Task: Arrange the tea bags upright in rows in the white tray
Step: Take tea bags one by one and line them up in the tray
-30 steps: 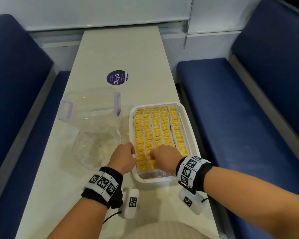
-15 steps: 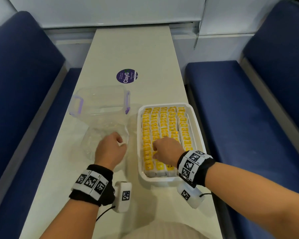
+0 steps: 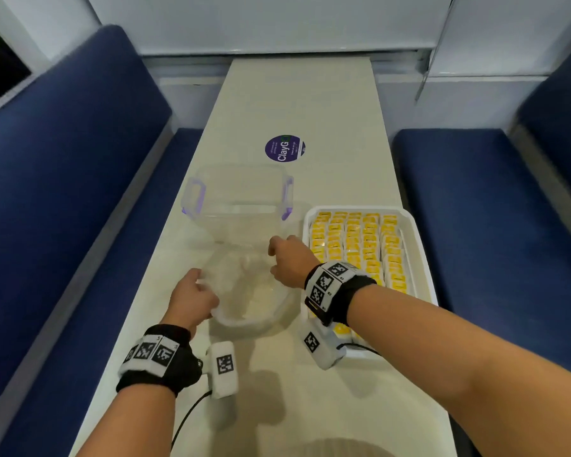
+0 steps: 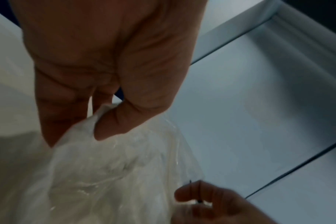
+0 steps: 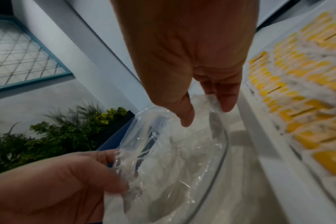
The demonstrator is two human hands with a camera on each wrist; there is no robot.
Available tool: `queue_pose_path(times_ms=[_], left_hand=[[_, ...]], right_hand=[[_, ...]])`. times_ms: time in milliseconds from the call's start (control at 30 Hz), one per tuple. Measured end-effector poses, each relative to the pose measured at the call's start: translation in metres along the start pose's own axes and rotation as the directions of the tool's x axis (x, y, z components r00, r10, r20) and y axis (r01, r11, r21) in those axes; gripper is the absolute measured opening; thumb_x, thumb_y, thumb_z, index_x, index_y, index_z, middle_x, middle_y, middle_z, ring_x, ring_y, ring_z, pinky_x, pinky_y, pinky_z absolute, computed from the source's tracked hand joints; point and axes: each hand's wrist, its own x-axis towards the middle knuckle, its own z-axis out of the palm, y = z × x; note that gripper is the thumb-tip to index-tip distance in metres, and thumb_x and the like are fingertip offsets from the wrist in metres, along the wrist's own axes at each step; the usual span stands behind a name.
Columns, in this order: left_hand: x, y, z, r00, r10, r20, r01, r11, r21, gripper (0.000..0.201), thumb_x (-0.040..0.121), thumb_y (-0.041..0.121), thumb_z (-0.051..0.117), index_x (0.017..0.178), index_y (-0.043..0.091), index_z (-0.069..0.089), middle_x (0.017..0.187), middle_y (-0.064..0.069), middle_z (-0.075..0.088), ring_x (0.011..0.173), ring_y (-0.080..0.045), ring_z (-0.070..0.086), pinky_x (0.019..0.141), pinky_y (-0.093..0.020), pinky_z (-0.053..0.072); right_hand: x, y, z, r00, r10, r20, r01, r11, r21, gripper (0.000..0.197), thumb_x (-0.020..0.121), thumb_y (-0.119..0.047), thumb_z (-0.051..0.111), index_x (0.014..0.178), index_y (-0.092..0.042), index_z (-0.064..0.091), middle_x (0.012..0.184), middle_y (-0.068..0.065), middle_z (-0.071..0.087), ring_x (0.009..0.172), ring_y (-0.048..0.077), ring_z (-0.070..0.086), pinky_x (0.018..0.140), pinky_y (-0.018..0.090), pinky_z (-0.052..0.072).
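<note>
Clear plastic bag (image 3: pixel 244 288) now pinched at mouth by both hands; half second ago right hand (image 3: pixel 289 263) was curled over tea bags in tray, left hand (image 3: pixel 192 300) only reaching for bag. Left grips near-left edge, right grips far-right edge, mouth spread. Tea bags (image 3: pixel 356 245) upright, yellow tags up, rows running away from person along long axis of white tray (image 3: pixel 412 232), right of bag. Clear tub (image 3: pixel 238 196) with purple clips beyond bag; contents cannot tell.
</note>
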Motion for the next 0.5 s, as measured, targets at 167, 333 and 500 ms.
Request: queue_pose_path(times_ms=[167,333,500], left_hand=[[-0.015,0.024,-0.021,0.969,0.166,0.186,-0.135,0.977,-0.167,0.039,0.083,0.026,0.072,0.117,0.009,0.061,0.112,0.001,0.069,0.105,-0.018,0.06,0.084,-0.036,0.044],[-0.02,0.05,-0.012,0.912,0.207,0.355,-0.029,0.894,-0.447,0.048,0.084,0.056,0.059,0.125,0.03,0.064,0.123,0.0,0.069,0.115,-0.021,0.063,0.096,-0.051,0.047],[-0.023,0.066,0.027,0.793,0.404,0.456,-0.226,0.89,-0.397,0.062,0.086,0.043,0.061,0.144,0.038,0.04,0.135,0.004,0.061,0.121,-0.019,0.061,0.094,-0.05,0.052]], right_hand=[[0.003,-0.002,-0.004,0.995,-0.024,-0.098,0.04,0.985,0.167,0.039,0.081,0.007,0.048,0.118,-0.004,0.052,0.116,0.016,0.059,0.105,0.03,0.055,0.085,0.034,0.047],[0.0,-0.007,-0.012,0.978,-0.079,-0.194,0.15,0.911,0.384,0.034,0.08,0.002,0.059,0.112,-0.007,0.061,0.098,-0.001,0.057,0.094,0.017,0.056,0.075,0.015,0.038],[-0.025,-0.016,-0.036,0.97,-0.121,-0.21,0.226,0.764,0.604,0.032,0.085,0.002,0.058,0.111,-0.009,0.042,0.078,0.007,0.062,0.056,0.007,0.052,0.051,0.021,0.04]])
